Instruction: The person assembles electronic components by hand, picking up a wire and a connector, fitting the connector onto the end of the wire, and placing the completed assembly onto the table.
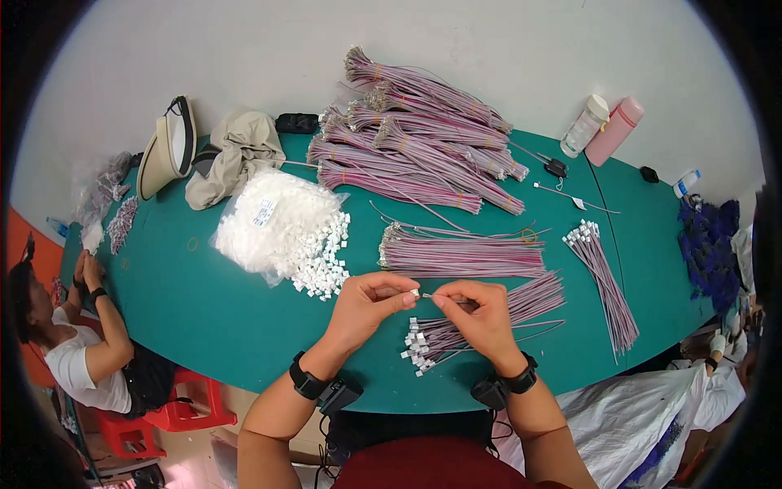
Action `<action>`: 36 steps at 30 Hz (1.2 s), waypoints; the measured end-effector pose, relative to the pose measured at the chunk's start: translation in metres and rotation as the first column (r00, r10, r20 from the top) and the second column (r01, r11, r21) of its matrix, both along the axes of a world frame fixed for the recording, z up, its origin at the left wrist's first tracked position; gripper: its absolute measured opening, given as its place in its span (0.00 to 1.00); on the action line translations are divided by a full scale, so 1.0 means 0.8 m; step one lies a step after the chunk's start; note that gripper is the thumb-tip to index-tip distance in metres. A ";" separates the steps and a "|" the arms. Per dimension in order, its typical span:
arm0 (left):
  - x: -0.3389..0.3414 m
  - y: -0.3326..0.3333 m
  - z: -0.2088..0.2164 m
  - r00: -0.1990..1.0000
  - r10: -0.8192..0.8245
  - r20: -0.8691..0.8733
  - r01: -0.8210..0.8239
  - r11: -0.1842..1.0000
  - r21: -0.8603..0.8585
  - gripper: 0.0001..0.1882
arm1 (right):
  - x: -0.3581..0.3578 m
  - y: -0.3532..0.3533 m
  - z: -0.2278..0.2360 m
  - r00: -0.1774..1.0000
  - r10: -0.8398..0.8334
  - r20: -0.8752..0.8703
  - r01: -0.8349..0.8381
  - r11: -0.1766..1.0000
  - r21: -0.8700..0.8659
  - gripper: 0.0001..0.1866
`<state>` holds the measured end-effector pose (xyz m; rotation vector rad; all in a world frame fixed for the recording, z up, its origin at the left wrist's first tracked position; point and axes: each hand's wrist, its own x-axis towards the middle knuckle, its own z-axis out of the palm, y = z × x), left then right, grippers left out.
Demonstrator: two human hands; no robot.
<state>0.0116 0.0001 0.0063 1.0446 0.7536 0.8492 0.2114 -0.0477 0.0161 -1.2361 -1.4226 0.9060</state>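
Note:
Between the thumb and finger of my left hand (pixel 366 310) is a small white connector housing (pixel 415 292). My right hand (pixel 482 318) is closed in a pinch on a thin wire, and its bare metal tip (pixel 428 296) points at the housing with a small gap showing. Under and beside my right hand lies a bundle of pinkish-grey wires (pixel 533 303) with white housings (pixel 418 346) at the left ends. Beyond my hands lies a loose row of similar wires (pixel 464 251) with metal ends. Left of them, loose white housings (pixel 322 261) spill from a clear plastic bag (pixel 265 216).
Tied wire bundles (pixel 432 147) are heaped at the back of the green table (pixel 244 326). A housed bundle (pixel 604 285) lies right. A clear bottle (pixel 584 126), pink flask (pixel 615 132), keys (pixel 555 167), cloth (pixel 236 155) and visor (pixel 169 147) stand around. Another person (pixel 81 342) works at left.

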 end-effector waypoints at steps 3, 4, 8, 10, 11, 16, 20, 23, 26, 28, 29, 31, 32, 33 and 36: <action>0.001 -0.001 0.002 0.999 0.003 -0.044 -0.002 1.000 0.007 0.10 | 0.002 0.000 0.004 1.000 0.013 0.017 -0.013 1.000 -0.011 0.04; 0.001 -0.001 0.002 0.999 0.004 -0.046 -0.003 1.000 0.021 0.10 | 0.002 0.000 0.005 0.999 0.021 0.026 -0.021 1.000 -0.016 0.04; -0.001 -0.002 0.002 0.998 -0.003 -0.057 0.006 0.999 0.050 0.10 | 0.001 -0.001 0.006 0.997 0.029 0.066 -0.028 0.999 -0.016 0.04; -0.001 -0.001 0.001 0.998 -0.021 -0.067 0.025 0.998 0.059 0.10 | 0.001 -0.001 0.007 0.998 0.030 0.063 -0.030 1.000 -0.008 0.04; -0.001 -0.001 0.001 0.997 -0.023 -0.069 0.027 0.998 0.058 0.10 | 0.000 -0.001 0.008 0.998 0.033 0.061 -0.033 0.999 0.002 0.04; 0.001 -0.003 0.002 0.996 -0.020 -0.092 0.025 0.998 0.059 0.10 | 0.001 -0.001 0.002 0.999 0.025 0.030 -0.025 1.000 0.009 0.04; 0.000 -0.002 0.002 0.993 -0.010 -0.115 0.019 0.997 0.076 0.08 | 0.000 -0.002 0.011 0.998 0.041 0.058 -0.040 0.999 -0.015 0.03; -0.001 0.000 0.000 0.993 -0.032 -0.112 0.039 0.997 0.068 0.08 | -0.001 -0.002 0.015 0.998 0.030 0.064 -0.029 1.000 -0.008 0.03; 0.000 0.000 -0.002 0.995 -0.022 -0.100 0.028 0.998 0.063 0.07 | 0.000 -0.002 0.014 0.997 0.029 0.070 -0.028 1.000 -0.004 0.03; -0.001 0.001 -0.004 0.995 -0.020 -0.098 0.024 0.999 0.046 0.07 | 0.001 -0.002 0.011 0.997 0.033 0.077 -0.033 0.999 -0.003 0.03; -0.002 0.002 -0.005 0.995 -0.018 -0.095 0.021 0.999 0.030 0.06 | 0.001 -0.003 0.011 0.997 0.033 0.076 -0.032 0.999 -0.003 0.03; -0.003 0.003 -0.006 0.996 -0.016 -0.093 0.018 1.000 0.013 0.06 | 0.001 -0.003 0.012 0.997 0.031 0.073 -0.031 1.000 -0.004 0.03; -0.003 0.003 -0.006 0.995 -0.023 -0.096 0.025 0.999 0.020 0.06 | 0.001 -0.003 0.012 0.997 0.030 0.072 -0.030 1.000 -0.005 0.03; -0.003 0.003 -0.006 0.995 -0.029 -0.099 0.032 0.999 0.028 0.06 | 0.001 -0.003 0.013 0.997 0.030 0.071 -0.030 1.000 -0.005 0.03; -0.003 0.003 -0.006 0.993 -0.036 -0.111 0.040 0.999 0.031 0.06 | 0.000 -0.003 0.016 0.996 0.043 0.073 -0.043 0.999 -0.002 0.03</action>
